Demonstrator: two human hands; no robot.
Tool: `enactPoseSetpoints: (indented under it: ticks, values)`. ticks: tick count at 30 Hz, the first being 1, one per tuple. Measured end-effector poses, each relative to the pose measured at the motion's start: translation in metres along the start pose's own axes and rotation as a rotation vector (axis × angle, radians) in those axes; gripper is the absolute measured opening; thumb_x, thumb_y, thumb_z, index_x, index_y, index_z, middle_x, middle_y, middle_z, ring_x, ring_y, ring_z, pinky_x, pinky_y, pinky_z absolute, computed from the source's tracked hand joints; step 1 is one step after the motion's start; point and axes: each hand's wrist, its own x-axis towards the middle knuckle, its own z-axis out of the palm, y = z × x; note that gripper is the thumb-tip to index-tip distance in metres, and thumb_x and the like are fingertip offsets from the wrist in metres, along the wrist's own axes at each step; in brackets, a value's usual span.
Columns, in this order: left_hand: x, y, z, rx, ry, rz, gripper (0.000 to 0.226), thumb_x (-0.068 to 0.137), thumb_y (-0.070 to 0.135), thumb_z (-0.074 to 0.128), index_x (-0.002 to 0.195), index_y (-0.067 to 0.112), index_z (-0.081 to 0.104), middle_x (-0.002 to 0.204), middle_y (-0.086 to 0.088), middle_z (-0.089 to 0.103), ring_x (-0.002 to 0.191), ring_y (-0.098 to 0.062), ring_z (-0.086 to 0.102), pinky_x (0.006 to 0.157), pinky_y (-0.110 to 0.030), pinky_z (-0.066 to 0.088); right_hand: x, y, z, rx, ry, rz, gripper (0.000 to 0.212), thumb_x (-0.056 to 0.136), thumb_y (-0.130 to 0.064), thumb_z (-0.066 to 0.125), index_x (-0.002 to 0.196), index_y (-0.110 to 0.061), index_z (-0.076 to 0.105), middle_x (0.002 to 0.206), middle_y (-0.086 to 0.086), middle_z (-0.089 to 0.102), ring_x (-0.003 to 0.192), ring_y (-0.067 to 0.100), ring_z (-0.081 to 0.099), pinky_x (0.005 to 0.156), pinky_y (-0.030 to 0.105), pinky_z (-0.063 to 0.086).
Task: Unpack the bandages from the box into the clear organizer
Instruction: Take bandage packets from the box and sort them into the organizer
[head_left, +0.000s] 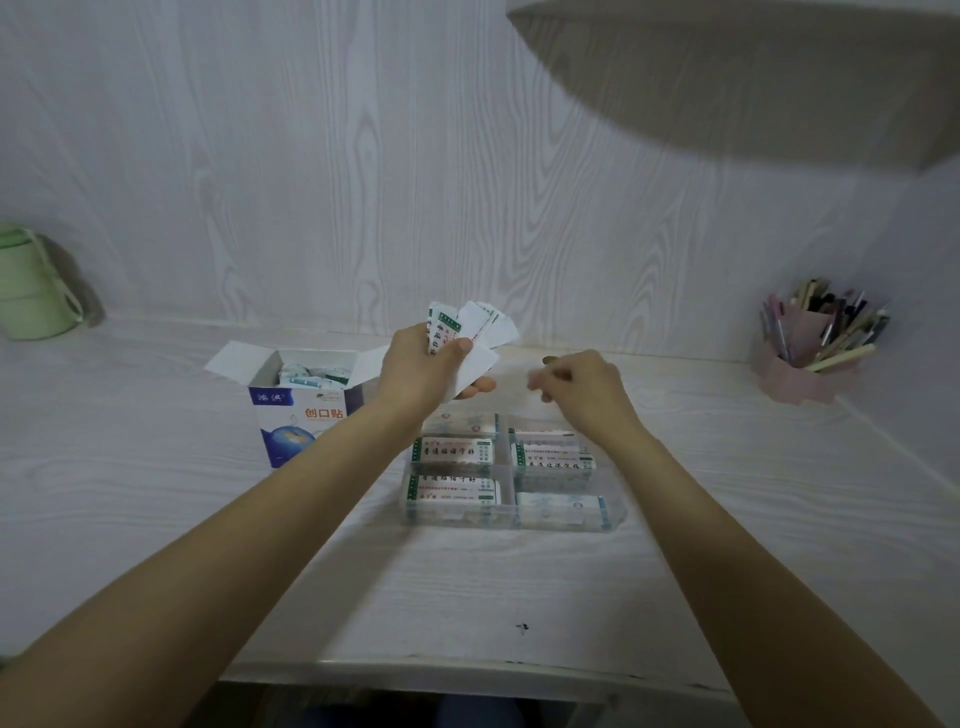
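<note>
L hand (423, 366) grips bandages (470, 325) above organizer (511, 470); R hand (584, 384) empty.

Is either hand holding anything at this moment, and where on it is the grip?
The left hand grips a fanned bunch of bandages by their lower ends, thumb across the front. The right hand appears to hold nothing, though its fingers are blurred.
</note>
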Motion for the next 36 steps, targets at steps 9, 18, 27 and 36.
enactPoseSetpoints:
  ticks: [9, 18, 27, 36]
  values:
    - [-0.007, -0.006, 0.004, 0.136, 0.018, 0.083, 0.009, 0.094, 0.015, 0.056, 0.086, 0.018, 0.061, 0.077, 0.003, 0.065, 0.068, -0.016, 0.065, 0.065, -0.026, 0.054, -0.023, -0.031, 0.004, 0.665, -0.177, 0.271, 0.015, 0.078, -0.019, 0.076, 0.086, -0.009, 0.068, 0.084, 0.009, 0.069, 0.056, 0.008, 0.052, 0.042, 0.017, 0.034]
    - [-0.011, 0.004, -0.016, -0.104, -0.039, -0.016, 0.011, 0.097, 0.01, 0.05, 0.106, 0.011, 0.056, 0.088, -0.012, 0.069, 0.064, -0.026, 0.071, 0.056, -0.025, 0.059, -0.022, -0.02, -0.008, 1.301, -0.094, 0.284, 0.009, 0.088, 0.008, 0.056, 0.086, -0.001, 0.056, 0.075, 0.012, 0.065, 0.057, 0.009, 0.067, 0.052, 0.012, 0.051]
    - [-0.013, 0.004, -0.016, -0.122, -0.055, -0.008, 0.011, 0.098, 0.011, 0.049, 0.106, 0.012, 0.055, 0.086, -0.013, 0.07, 0.062, -0.023, 0.071, 0.06, -0.026, 0.059, -0.016, -0.005, -0.011, 0.764, -0.005, 0.121, 0.011, 0.084, -0.005, 0.068, 0.074, -0.001, 0.064, 0.087, 0.015, 0.067, 0.076, 0.016, 0.065, 0.07, 0.018, 0.055]
    - [-0.014, 0.003, -0.017, -0.117, -0.069, -0.009, 0.01, 0.097, 0.01, 0.05, 0.104, 0.014, 0.055, 0.087, -0.014, 0.07, 0.064, -0.026, 0.071, 0.065, -0.03, 0.06, -0.007, 0.013, -0.008, -0.002, -0.026, 0.045, 0.008, 0.08, -0.002, 0.071, 0.087, -0.003, 0.075, 0.083, 0.003, 0.066, 0.081, 0.006, 0.054, 0.066, 0.009, 0.042]
